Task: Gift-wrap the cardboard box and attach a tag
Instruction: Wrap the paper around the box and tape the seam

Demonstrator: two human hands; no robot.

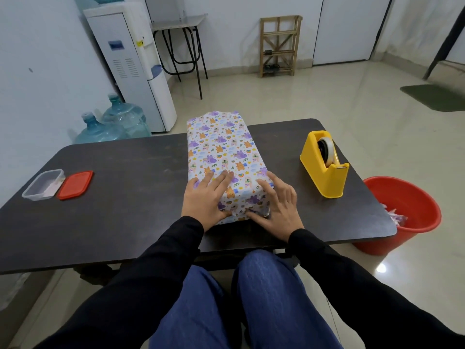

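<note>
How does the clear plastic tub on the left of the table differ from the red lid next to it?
The clear plastic tub is see-through, the flat red plastic lid opaque. The tub is deep and stands open; the lid lies flat beside it, on its right. Both are rounded rectangles on the dark table.

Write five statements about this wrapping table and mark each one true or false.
1. The left hand and right hand rest on the near end of the wrapped box. True.
2. The tape dispenser stands left of the box. False: the dispenser stands to its right.
3. The red lid is on the clear container. False: the lid lies beside the container.
4. The red bucket stands on the floor by the table. True.
5. Bare cardboard shows on the box's top. False: patterned paper covers it.
</note>
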